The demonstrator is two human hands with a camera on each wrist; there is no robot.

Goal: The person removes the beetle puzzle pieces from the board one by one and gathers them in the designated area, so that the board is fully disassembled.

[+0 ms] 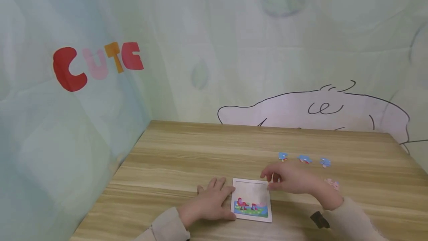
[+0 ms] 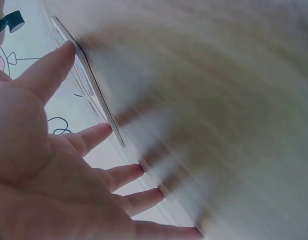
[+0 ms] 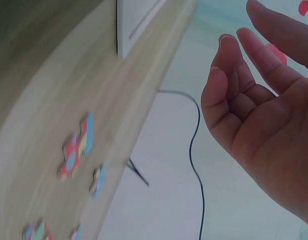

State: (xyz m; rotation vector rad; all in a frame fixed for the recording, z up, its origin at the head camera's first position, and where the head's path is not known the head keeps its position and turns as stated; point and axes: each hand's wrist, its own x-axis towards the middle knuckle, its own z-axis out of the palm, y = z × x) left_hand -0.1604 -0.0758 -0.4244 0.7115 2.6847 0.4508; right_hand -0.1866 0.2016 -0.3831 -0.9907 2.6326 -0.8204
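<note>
A white-framed jigsaw puzzle board (image 1: 251,220) lies on the wooden table. Pieces showing red figures on green and blue fill its lower part, and the upper part is bare. My left hand (image 1: 212,200) rests beside it with fingers spread, thumb and index fingertips at the left edge of the board (image 2: 88,80). Over the board's upper right corner hovers my right hand (image 1: 292,177). In the right wrist view the right hand (image 3: 264,95) has loosely bent fingers and nothing between them.
Beyond the right hand lie loose blue puzzle pieces (image 1: 304,158), and a pinkish piece (image 1: 332,183) sits near the right wrist. More colourful pieces (image 3: 76,150) show in the right wrist view. A dark object (image 1: 320,219) is by the right sleeve. Printed fabric (image 1: 187,47) hangs behind the table (image 1: 187,148).
</note>
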